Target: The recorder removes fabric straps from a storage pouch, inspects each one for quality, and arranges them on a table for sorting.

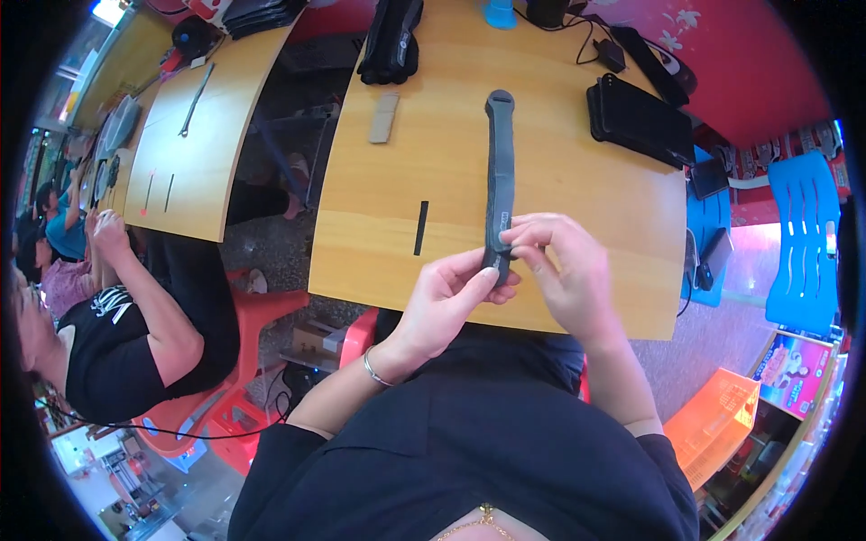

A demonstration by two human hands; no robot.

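A long dark grey sock [500,171] lies stretched out lengthwise on the wooden table [577,198], its toe pointing away from me. My left hand [446,302] pinches its near end from the left. My right hand [564,270] grips the same end from the right, fingers curled over a small label on the fabric. A thin black strip [421,227] lies flat on the table just left of my hands.
A grey flat piece [383,118] and a black bundle [391,41] lie at the far left of the table, a black case [639,120] at the far right. Another person in black sits at the left by a second table [194,135]. Blue chair [803,243] at right.
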